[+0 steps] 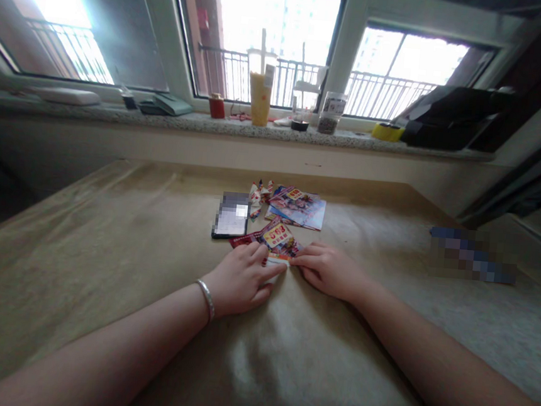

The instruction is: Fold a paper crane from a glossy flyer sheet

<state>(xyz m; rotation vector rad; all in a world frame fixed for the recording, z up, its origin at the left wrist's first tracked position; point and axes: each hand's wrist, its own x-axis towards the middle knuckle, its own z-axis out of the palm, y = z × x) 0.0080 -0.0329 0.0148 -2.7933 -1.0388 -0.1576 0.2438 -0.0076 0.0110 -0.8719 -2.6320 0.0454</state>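
Observation:
A colourful printed paper leaflet (280, 237) lies on the covered table between my hands. My left hand (240, 279), with a silver bangle at the wrist, holds down its near left part, index finger stretched along the near edge. At the right corner of the leaflet, the fingertips of my right hand (324, 268) are pressed together on the paper. My fingers hide part of its near edge. Just beyond lies a phone-like device (231, 218) with a lit, blurred screen. A small folded-paper piece (259, 199) stands beside a loose pile of printed leaflets (301, 209).
Past the table (80, 262), a stone windowsill (164, 120) carries a tall yellow drink cup (259, 98), a red jar (217, 106), small containers, yellow tape (387, 132) and a black object (448, 120). A pixelated blue item (472, 255) lies at the right.

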